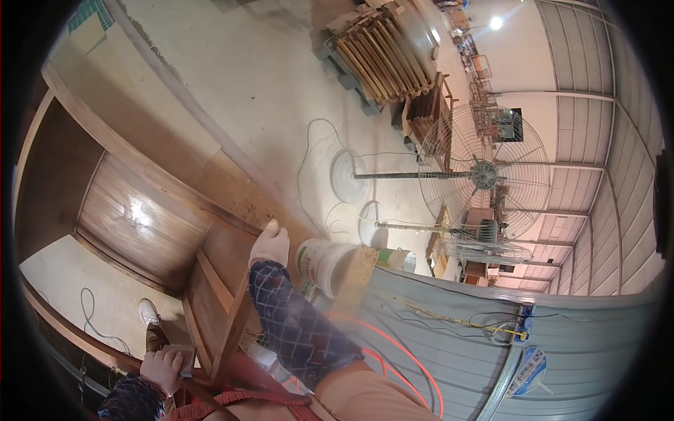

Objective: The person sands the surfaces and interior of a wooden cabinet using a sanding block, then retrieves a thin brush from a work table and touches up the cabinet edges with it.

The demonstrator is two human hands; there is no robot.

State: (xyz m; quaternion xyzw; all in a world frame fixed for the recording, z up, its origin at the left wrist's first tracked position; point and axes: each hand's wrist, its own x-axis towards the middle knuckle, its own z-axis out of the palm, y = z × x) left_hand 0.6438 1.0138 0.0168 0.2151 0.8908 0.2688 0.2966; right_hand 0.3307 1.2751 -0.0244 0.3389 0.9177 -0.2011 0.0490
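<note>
Head view, near to far: left hand [161, 370] at the bottom, fingers closed on a flat brown block [187, 358] by the near end of the wooden furniture piece [168, 231]; can't tell if block touches wood. Piece lies across the left side, glossy curved panel, open framing; white shoe [148, 312] visible through it. Right hand [270, 247] on its far corner, fingers bent over the edge; undersides hidden, can't tell pinch vs. rest. Step, my read: right steadies the piece, left handles the block. Next move probably calls for a firm right-hand brace, block kept flat. Beyond: white bucket [319, 265] just beside right hand, then pedestal fan [484, 175], stacked wooden panels [382, 56].
</note>
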